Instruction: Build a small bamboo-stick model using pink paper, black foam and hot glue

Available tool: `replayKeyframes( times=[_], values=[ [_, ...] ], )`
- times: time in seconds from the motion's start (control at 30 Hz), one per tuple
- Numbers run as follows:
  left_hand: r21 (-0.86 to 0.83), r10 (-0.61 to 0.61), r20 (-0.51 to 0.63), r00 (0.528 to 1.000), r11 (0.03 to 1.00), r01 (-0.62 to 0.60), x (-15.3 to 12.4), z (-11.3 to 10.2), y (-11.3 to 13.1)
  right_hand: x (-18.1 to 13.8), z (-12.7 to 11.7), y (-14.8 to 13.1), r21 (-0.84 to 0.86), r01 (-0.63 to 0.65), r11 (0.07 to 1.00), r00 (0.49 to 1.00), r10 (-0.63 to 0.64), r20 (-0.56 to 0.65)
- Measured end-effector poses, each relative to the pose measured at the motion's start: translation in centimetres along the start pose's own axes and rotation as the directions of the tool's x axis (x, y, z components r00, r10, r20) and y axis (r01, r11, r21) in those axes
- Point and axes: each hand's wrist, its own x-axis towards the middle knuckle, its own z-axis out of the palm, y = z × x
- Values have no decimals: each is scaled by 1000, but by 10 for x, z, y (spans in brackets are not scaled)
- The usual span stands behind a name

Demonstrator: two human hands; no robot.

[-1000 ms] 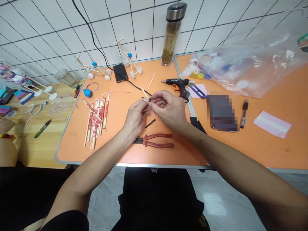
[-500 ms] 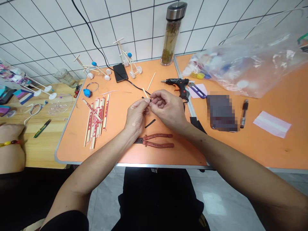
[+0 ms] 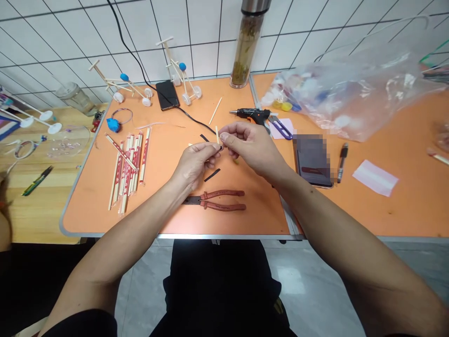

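Both my hands meet above the middle of the orange table (image 3: 245, 220). My left hand (image 3: 194, 164) pinches the lower end of a short wooden stick (image 3: 217, 134) that points up. My right hand (image 3: 250, 145) is closed with its fingertips on the same stick, where a bit of black tape shows. Two black tape strips (image 3: 212, 175) lie on the table by my left hand. Red-handled pliers (image 3: 217, 202) lie shut just in front of my wrists.
Wrapped chopsticks (image 3: 128, 166) lie to the left. A black glue gun (image 3: 250, 114), small scissors (image 3: 278, 126), a phone (image 3: 312, 159) and a pen (image 3: 342, 157) sit to the right. A plastic bag of caps (image 3: 351, 98), a bottle (image 3: 245, 51) and stick models (image 3: 178, 75) stand at the back.
The view has shifted a little, so everything sits lower-left in the frame. The stick in my fingers has turned from leaning left to nearly upright. A person's arm at the left edge has mostly gone.
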Motion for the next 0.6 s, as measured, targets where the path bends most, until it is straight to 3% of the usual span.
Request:
replayKeyframes(
  times=[0.23,0.43,0.6],
  values=[
    [102,99,-35,994,990,-95,3,-4,2,-2,1,-1,-57,3,998,1000,-4,-23],
    [233,-9,93,996,972,-13,0,-6,5,0,-6,0,56,-98,994,992,93,87],
    [242,-59,90,994,970,36,-2,-8,11,1,-9,4,108,-122,987,985,108,134]
  ],
)
